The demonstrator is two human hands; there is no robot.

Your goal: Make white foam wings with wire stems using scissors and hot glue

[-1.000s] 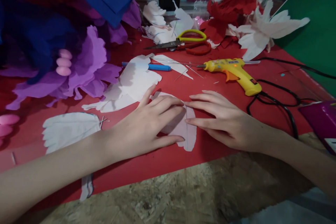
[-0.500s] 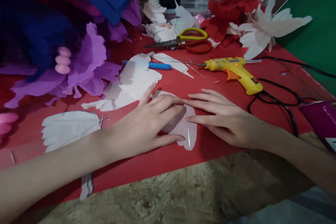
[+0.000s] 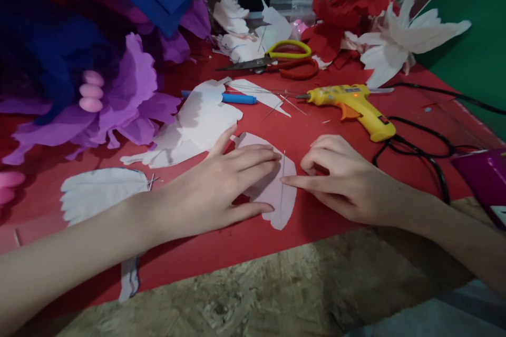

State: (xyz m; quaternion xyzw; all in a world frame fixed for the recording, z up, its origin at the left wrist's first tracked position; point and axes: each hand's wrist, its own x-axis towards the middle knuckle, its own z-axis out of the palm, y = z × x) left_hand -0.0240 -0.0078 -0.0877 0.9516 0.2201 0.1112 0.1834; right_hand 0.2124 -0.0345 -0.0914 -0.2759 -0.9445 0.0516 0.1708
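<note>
A pale pink paper petal (image 3: 290,197) lies flat on the red sheet in front of me. Over its left part rests my left hand (image 3: 221,184), palm down, fingers spread. A thin straight wire (image 3: 281,202) runs lengthwise across the petal. The outstretched index finger of my right hand (image 3: 340,179) touches this wire near its middle, while the other fingers are bent and hold nothing. Behind my left hand are larger white paper petals (image 3: 205,116). Another white petal piece (image 3: 103,192), with crossed wires at its end, lies by my left forearm.
A yellow glue gun (image 3: 356,105), its light on, lies at right with a black cord (image 3: 427,160). Scissors (image 3: 284,58) and a blue pen (image 3: 239,98) lie farther back. Purple paper flowers (image 3: 134,79) crowd the left; a white flower (image 3: 403,42) stands back right.
My right hand has drawn slightly back to the right, curling its upper fingers and leaving the index finger on the wire. The wire has tilted slightly. My left hand stays nearly in place.
</note>
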